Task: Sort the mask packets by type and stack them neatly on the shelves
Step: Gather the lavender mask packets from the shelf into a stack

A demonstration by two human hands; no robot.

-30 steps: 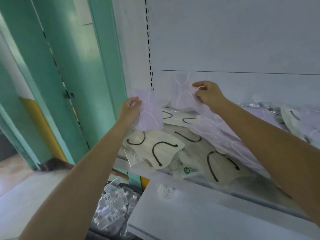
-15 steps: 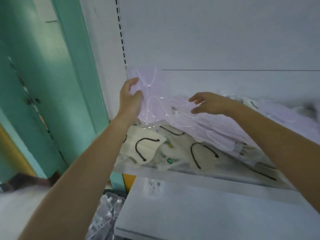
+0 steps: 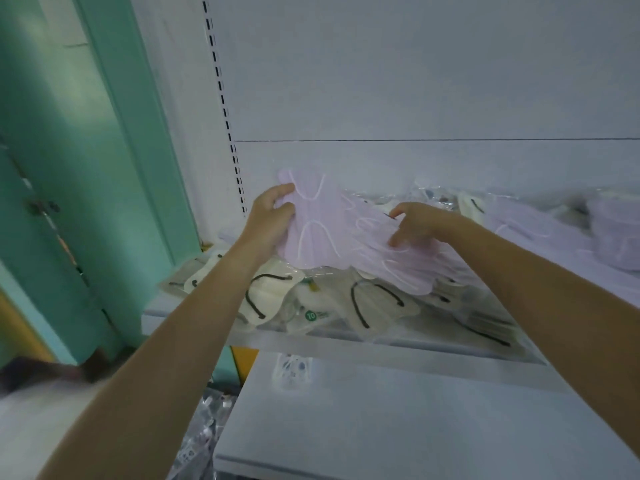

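My left hand [image 3: 270, 220] grips the left edge of a lilac mask packet [image 3: 318, 226] and holds it tilted above the shelf [image 3: 311, 341]. My right hand [image 3: 420, 223] lies on a heap of lilac mask packets [image 3: 408, 268] just right of it, thumb and fingers spread, pressing down. Under and in front of these lie several cream mask packets with black ear loops [image 3: 374, 303] in clear wrappers. More lilac packets [image 3: 554, 233] are piled at the right end of the shelf.
A white back panel [image 3: 415, 81] with a slotted upright [image 3: 221, 98] rises behind the shelf. A lower white shelf [image 3: 381, 427] juts out below. Clear packets [image 3: 201, 441] lie in a bin at the lower left. A teal door frame [image 3: 131, 133] stands left.
My right hand let go of its lilac packet, which my left hand now holds with its own. The right hand moved down onto the lilac heap. The view shifted right.
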